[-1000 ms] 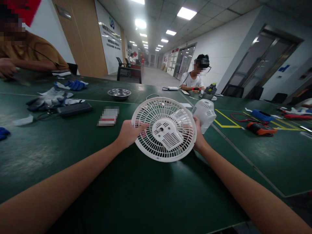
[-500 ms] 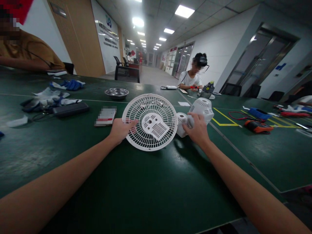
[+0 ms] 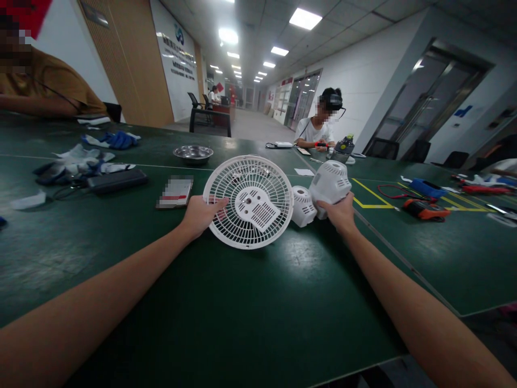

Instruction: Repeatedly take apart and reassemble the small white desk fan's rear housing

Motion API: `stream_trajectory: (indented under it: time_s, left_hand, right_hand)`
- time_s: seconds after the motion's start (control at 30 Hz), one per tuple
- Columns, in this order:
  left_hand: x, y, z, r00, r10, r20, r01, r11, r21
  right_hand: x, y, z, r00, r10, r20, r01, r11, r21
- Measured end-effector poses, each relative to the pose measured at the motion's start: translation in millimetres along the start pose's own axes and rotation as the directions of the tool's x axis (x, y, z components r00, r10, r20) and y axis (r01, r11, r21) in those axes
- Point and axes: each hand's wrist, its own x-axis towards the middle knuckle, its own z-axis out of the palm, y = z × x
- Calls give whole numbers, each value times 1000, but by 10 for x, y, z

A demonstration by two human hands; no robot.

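My left hand (image 3: 201, 214) grips the left rim of a white round fan grille (image 3: 247, 200), which is tilted up off the green table (image 3: 226, 312). My right hand (image 3: 339, 212) is closed on the underside of a white fan motor housing (image 3: 330, 183), lifting it just right of the grille. A smaller white round fan part (image 3: 302, 205) stands on the table between the grille and the housing, apart from both hands.
A steel bowl (image 3: 193, 153), a phone (image 3: 175, 193), a black case (image 3: 117, 180) and gloves (image 3: 115, 140) lie to the left and behind. Red and blue tools (image 3: 426, 209) lie on the right. A person in white (image 3: 317, 129) sits across; another person's arm (image 3: 44, 102) is at far left.
My right hand let go of the grille's right rim and took hold of the motor housing. The grille moved left and lower, held by my left hand alone.
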Motion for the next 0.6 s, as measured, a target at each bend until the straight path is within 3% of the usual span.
stream_trajectory:
  time_s: [0.13,0.27,0.4,0.6]
  left_hand:
    - [-28,38,16,1000,14,2,-14,1000,2]
    - [-55,64,34,1000,2,0,-2,1000,-4]
    - [-33,29,29,1000,6,10,-6,1000,-13]
    - [-22,17,9,1000,7,22,-7,1000,-3]
  right_hand:
    - [34,-79,-41,984,-46,-174,56,997,52]
    - [-9,-262,-120,941,-190,-281,250,948,198]
    - [-229,-442,-81,938,-293,-187,330,920,213]
    - [-482,-509,91,964,-256,68,244,959,145]
